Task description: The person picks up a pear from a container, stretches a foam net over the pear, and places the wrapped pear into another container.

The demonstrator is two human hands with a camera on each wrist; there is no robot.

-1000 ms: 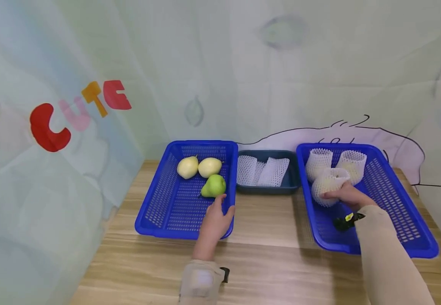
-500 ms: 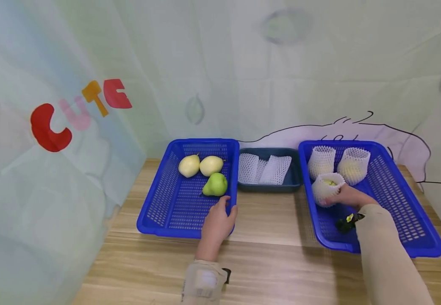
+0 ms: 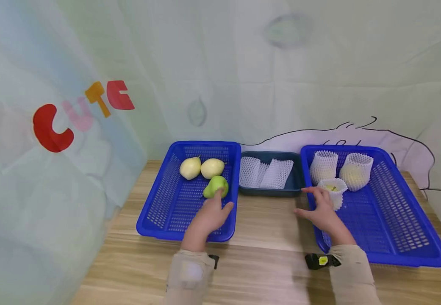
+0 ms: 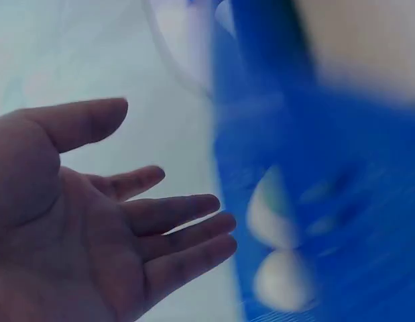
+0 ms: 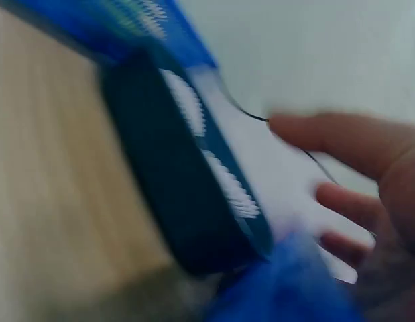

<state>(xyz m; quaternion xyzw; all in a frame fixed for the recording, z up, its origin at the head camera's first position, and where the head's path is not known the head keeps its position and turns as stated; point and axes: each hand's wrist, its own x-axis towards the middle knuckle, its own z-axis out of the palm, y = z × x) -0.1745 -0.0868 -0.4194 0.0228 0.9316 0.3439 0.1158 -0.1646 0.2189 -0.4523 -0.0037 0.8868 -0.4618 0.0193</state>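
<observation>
My left hand (image 3: pixel 209 217) reaches over the left blue basket (image 3: pixel 172 216), its index finger overlapping a green pear (image 3: pixel 214 183) in the head view. Its fingers are spread and extended in the left wrist view, with nothing held. Behind the green pear lie two pale yellow pears (image 3: pixel 190 168). My right hand (image 3: pixel 325 215) hovers at the left rim of the right blue basket (image 3: pixel 380 224), thumb and fingers apart and holding nothing. Just behind it stands a pear in a white foam net (image 3: pixel 339 195), partly covered by the hand.
Between the baskets sits a dark green tray (image 3: pixel 270 192) with several white foam nets (image 3: pixel 277 173). Two more netted fruits (image 3: pixel 356 173) stand at the back of the right basket. A printed cloth (image 3: pixel 235 84) hangs behind the wooden table (image 3: pixel 262 228).
My right hand has let go of the netted pear, leaving it in the right basket, and moved left to the rim. My left hand has shifted slightly, its finger now over the green pear.
</observation>
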